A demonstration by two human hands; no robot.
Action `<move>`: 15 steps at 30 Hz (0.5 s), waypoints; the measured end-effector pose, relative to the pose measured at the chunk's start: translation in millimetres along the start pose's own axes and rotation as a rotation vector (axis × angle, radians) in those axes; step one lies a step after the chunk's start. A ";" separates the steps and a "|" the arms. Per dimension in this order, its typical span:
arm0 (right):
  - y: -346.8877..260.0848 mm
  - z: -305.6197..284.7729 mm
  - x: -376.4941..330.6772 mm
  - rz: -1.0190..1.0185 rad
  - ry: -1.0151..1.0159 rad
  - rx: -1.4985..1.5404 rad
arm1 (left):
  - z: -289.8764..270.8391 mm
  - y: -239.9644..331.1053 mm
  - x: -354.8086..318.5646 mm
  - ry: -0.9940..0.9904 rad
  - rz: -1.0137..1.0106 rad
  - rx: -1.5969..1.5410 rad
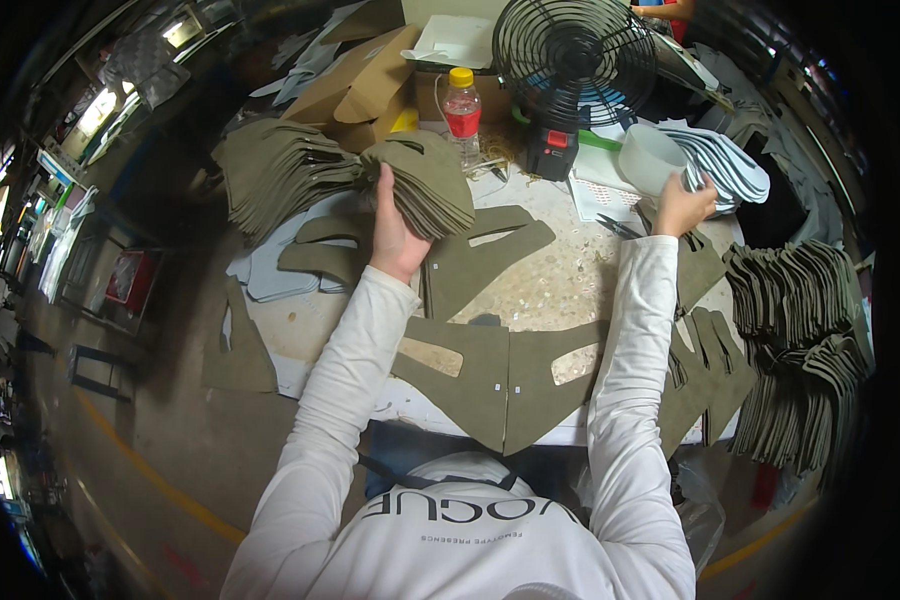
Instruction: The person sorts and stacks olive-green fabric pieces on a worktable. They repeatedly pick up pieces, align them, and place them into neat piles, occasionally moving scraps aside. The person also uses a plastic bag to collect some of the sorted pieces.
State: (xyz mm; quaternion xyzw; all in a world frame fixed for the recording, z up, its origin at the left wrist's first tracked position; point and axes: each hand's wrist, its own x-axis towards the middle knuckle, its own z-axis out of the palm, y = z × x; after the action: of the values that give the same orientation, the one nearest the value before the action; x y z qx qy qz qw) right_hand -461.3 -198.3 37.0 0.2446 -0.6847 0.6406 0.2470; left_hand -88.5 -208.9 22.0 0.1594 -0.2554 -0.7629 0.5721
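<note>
A worktable (560,285) with a pale speckled top fills the middle of the head view, spread with large olive-green cut fabric panels (505,375) that lie flat and overlap toward the near edge. More olive pieces stand in fanned piles at the far left (270,175) and at the right edge (800,300). At the back stand a black wire-cage fan (575,50), open cardboard boxes (365,85) and a clear bottle with a red label and yellow cap (462,108). The person's left hand (395,235) is raised over the table's far left part, fingers curled tight around the lower edge of a thick stack of olive cut pieces (425,180), thumb on the near face, the stack fanning out above the grip. The right hand (682,205) reaches to the far right, its fingers bent over the edge of a fanned stack of pale grey-white pieces (730,165) just beside a white tub (650,158); whether it pinches or only rests there cannot be told. Small scissors (618,228) lie near that wrist. The olive stack looks soft and floppy, light piece by piece but bulky together, and likely to slide apart; a firm clamp across its full thickness near one edge, as held here, seems the safest hold.
</note>
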 end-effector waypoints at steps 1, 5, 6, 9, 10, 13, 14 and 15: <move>-12.3 -3.7 -4.5 -0.215 0.040 -0.238 | 2.4 -1.7 -0.8 -0.032 0.013 -0.020; -88.8 2.7 -44.8 -0.471 -0.388 0.296 | 8.6 -11.8 -2.0 -0.098 0.046 -0.019; -108.2 4.3 -63.1 -0.310 -0.790 0.365 | 10.0 -12.8 1.1 -0.127 0.048 -0.023; -146.6 -10.7 -124.3 -0.475 -1.158 0.661 | 10.9 -17.3 -2.1 -0.098 0.020 -0.047; -153.3 -15.8 -135.2 -0.513 -1.185 0.585 | 11.3 -17.3 -2.7 -0.068 0.010 -0.058; -161.5 -24.0 -144.0 -0.578 -1.095 0.537 | 13.4 -16.0 -4.9 -0.109 0.056 -0.034; -162.2 -23.9 -140.2 -0.538 -1.139 0.567 | 14.4 -15.1 -5.4 -0.134 0.069 -0.039; -162.8 -23.6 -136.9 -0.468 -1.180 0.574 | 15.7 -14.0 -5.0 -0.148 0.064 -0.055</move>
State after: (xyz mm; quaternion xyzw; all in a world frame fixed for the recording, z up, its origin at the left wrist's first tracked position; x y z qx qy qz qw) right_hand -250.8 -181.9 72.3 0.7487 -0.4373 0.4860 -0.1093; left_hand -106.5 -197.8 26.6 0.0787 -0.2808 -0.7605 0.5801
